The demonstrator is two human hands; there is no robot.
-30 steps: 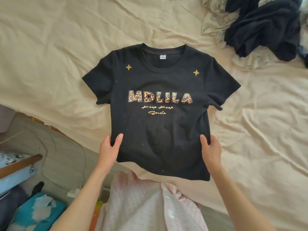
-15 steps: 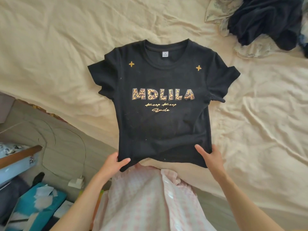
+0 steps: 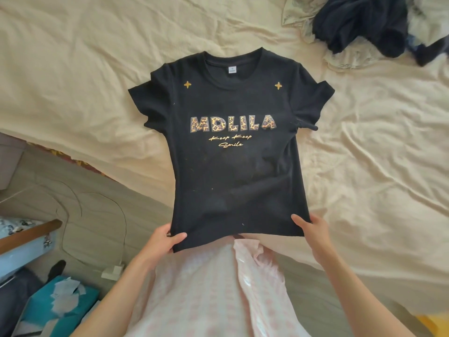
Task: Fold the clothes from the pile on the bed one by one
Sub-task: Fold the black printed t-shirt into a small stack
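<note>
Cream, wrinkled cotton bedsheet (image 3: 364, 166) fills most of the view, with grey-green floor showing at eight o'clock. Near the centre lies a black short-sleeved cotton T-shirt (image 3: 238, 171), front up, collar toward twelve o'clock, hem toward six. Leopard-print letters reading MDLILA cross its chest above gold script, and a small gold star sits at each shoulder. Both sleeves are spread out to the sides; the hem hangs just past the bed's edge.

At seven o'clock from the shirt's middle, the left hand (image 3: 161, 244) pinches the hem corner, thumb on top of the fabric and fingers hidden beneath. At five o'clock the right hand (image 3: 315, 231) grasps the opposite hem corner, thumb lying over the cloth.

A heap of dark navy and pale floral garments (image 3: 364, 25) sits at one o'clock, well apart from the shirt. Below the hem, at six o'clock, is the person's pink-and-white checked garment (image 3: 194, 293). A teal tissue box (image 3: 60, 302) lies on the floor at eight o'clock.
</note>
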